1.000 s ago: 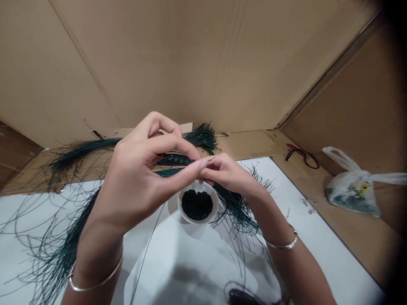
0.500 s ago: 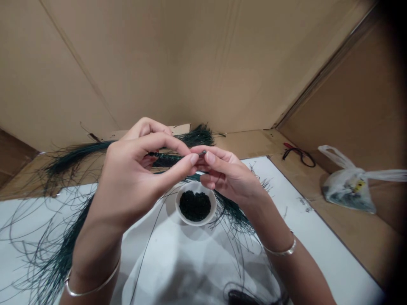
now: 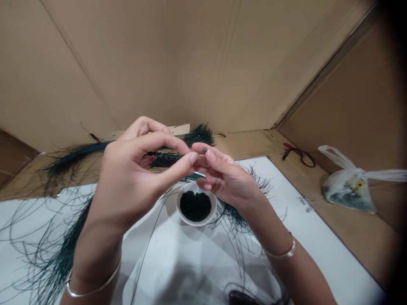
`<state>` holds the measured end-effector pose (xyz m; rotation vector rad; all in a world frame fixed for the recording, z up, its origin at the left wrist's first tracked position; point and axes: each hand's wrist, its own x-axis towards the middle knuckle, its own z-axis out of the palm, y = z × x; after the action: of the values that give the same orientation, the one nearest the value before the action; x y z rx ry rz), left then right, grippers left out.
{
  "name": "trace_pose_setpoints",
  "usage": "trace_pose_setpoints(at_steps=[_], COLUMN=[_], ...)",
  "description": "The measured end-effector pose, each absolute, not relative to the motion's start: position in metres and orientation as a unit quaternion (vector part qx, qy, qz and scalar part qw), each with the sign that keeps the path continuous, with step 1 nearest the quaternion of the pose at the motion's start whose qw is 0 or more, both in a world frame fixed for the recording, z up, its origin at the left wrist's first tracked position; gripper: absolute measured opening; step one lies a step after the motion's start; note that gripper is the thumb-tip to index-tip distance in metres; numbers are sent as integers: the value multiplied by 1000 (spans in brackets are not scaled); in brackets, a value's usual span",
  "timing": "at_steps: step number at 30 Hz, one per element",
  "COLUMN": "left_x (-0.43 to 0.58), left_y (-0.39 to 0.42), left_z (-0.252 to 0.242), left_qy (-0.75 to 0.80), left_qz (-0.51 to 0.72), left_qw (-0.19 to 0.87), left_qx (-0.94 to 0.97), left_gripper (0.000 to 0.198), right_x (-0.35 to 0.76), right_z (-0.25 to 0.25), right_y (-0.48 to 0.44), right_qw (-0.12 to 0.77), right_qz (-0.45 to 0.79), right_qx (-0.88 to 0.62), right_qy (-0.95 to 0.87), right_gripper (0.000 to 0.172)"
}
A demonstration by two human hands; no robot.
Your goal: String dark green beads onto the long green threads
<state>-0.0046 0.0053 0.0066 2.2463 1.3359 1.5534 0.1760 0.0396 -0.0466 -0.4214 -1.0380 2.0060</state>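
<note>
My left hand (image 3: 136, 169) is closed in a pinch, thumb against forefinger, on a thin dark strand. Small dark green beads (image 3: 155, 154) show in a row along that strand, within the curl of the hand. Just to the right, my right hand (image 3: 230, 176) pinches a tiny dark bead (image 3: 205, 150) between thumb and forefinger. The fingertips of both hands nearly meet, and whether the strand runs through this bead cannot be made out. Below the hands stands a white bowl (image 3: 214, 206) holding many dark green beads (image 3: 195, 206).
Bundles of dark green strands lie at the left (image 3: 68, 241), at the back (image 3: 199, 135) and under my right wrist. A tied plastic bag (image 3: 349, 192) and a dark red-tipped cord (image 3: 299, 154) sit at the right. Cardboard walls (image 3: 197, 63) enclose the white work surface (image 3: 318, 237).
My right fingertips have shifted slightly away from the left ones, and the tiny bead between them has moved a little right and up. The left hand keeps its pinch, edging slightly left.
</note>
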Motion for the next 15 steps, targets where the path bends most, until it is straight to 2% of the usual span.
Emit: trace_pose_setpoints(at_steps=[15], left_x=[-6], left_y=[7], left_z=[6], left_qy=[418], left_qz=[513], left_qw=[40], left_qx=[749], left_gripper=[5], right_x=[176], right_z=[-49], right_y=[40], right_qw=[407], right_qz=[776], right_qx=[-206], right_qy=[-436], right_gripper=[28])
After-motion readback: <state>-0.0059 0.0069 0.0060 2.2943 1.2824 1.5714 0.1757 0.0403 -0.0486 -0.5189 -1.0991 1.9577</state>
